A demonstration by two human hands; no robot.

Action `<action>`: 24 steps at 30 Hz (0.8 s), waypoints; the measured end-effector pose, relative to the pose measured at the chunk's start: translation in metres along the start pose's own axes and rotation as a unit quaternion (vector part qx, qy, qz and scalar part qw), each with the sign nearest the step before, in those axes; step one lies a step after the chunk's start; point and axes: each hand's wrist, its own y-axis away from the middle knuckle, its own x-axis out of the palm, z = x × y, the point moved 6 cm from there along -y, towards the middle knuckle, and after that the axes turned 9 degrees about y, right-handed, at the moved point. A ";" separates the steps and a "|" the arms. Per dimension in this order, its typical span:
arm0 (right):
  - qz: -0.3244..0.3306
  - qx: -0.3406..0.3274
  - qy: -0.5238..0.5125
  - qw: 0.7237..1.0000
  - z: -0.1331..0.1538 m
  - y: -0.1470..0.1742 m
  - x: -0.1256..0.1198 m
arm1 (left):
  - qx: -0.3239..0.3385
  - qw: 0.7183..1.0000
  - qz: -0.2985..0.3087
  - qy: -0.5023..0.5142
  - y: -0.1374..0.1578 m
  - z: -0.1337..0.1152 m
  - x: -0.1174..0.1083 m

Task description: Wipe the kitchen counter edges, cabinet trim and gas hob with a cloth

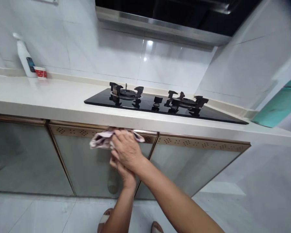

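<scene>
A crumpled pale pink and white cloth (102, 139) is bunched against the perforated top strip of the middle cabinet door (87, 161), just beneath the countertop's front edge. My right hand (127, 147) grips the cloth from above, its fingers curled into the folds. Directly under it, my left hand (123, 171) is closed at the lower part of the bunch, and the two hands touch. The right hand partly covers the left one's fingers. The cloth's ends stick out on both sides of my hands.
A black glass gas stove (147, 105) with two burners is set on the white countertop (63, 94). A white bottle (26, 60) and a red cup (40, 72) stand at the left; a teal container (277, 103) stands at the right. The range hood (160, 26) hangs above.
</scene>
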 end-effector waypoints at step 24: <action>-0.077 0.426 -0.491 0.756 -0.043 0.190 0.020 | -0.318 0.885 0.169 0.294 0.071 -0.034 -0.025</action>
